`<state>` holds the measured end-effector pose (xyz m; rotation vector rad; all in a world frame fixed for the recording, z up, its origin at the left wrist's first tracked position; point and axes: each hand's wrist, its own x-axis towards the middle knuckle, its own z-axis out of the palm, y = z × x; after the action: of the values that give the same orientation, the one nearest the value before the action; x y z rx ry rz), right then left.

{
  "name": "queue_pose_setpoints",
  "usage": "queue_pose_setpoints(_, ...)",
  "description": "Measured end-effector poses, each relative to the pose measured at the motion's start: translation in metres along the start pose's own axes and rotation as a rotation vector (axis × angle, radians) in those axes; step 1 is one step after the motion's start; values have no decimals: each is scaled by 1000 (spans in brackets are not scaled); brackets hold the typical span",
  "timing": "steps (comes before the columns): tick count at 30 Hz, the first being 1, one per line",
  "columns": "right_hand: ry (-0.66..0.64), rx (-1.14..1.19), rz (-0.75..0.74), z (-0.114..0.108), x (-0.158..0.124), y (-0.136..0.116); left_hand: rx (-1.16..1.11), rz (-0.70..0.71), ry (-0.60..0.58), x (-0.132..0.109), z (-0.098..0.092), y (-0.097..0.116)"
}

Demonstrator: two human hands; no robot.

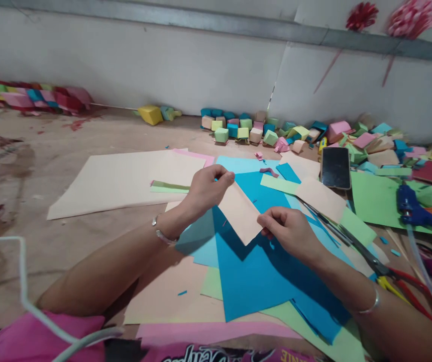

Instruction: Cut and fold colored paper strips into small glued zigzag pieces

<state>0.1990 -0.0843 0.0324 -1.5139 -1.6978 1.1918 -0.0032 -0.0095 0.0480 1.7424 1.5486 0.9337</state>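
Note:
A small peach paper piece (pixel 241 213) is held up between my two hands, above a blue sheet (pixel 246 286). My left hand (pixel 210 187) pinches its upper corner between thumb and fingers. At its right corner, the thumb and fingers of my right hand (pixel 289 232) are closed on the paper. One long edge of the piece looks folded. Below lie light blue, peach and green sheets. Scissors (pixel 370 259) with red and yellow handles rest to the right of my right hand.
A black phone (pixel 335 168) and a blue glue gun (pixel 414 206) lie at the right. Folded paper boxes (pixel 233 130) line the wall. A large cream sheet (pixel 125 181) lies left. A white cable (pixel 23 281) crosses the lower left.

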Motion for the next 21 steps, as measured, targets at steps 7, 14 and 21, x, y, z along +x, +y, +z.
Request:
queue_pose_setpoints(7, -141, 511, 225, -11, 7, 7, 196, 275, -83, 7, -18, -2)
queue_pose_setpoints(14, -242, 785, 308, -18, 17, 8, 484, 1035, -294, -7, -41, 25)
queue_pose_setpoints(21, -111, 558, 151, -22, 10, 2, 488, 729, -299, -10, -34, 21)
